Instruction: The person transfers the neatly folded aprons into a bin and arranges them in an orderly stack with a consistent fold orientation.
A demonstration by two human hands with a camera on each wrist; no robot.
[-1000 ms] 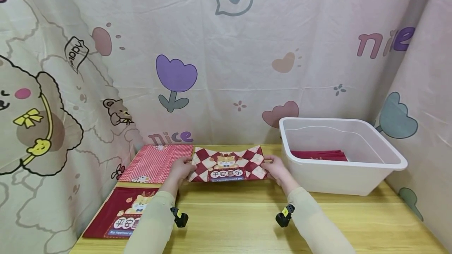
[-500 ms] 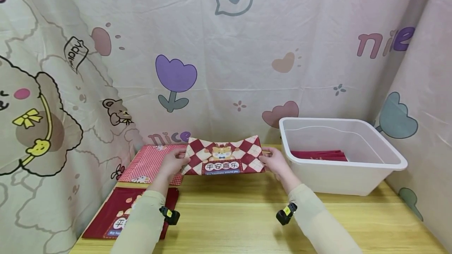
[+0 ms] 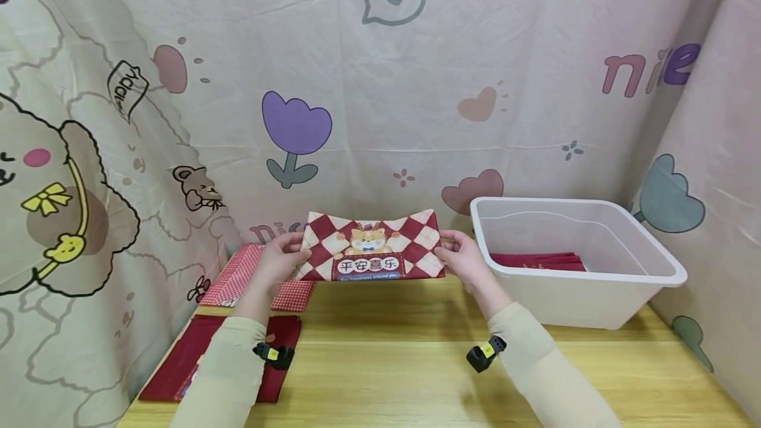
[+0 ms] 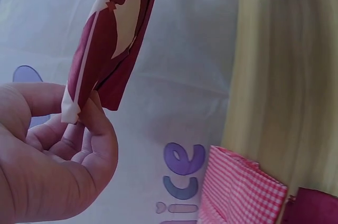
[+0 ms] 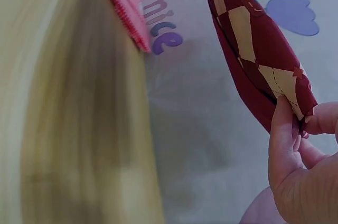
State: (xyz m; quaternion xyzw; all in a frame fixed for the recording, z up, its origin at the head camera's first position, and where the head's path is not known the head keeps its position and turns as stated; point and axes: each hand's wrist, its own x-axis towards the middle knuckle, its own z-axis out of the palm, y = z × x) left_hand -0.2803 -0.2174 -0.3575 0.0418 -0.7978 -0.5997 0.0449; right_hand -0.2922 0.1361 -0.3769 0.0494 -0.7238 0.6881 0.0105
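Head view: the left hand (image 3: 276, 263) and right hand (image 3: 466, 261) hold the diamond-patterned cloth (image 3: 368, 241) by its ends, above the worktop (image 3: 380, 362). Left wrist view: thumb and fingers pinch one end. Right wrist view: likewise, the opposite end.

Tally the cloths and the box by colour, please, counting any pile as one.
Red-and-cream diamond cloth, held up: 1
Pink gingham cloth: 1
Dark red: 2, near-left cloth and boxed cloth
White box: 1
Total: 5
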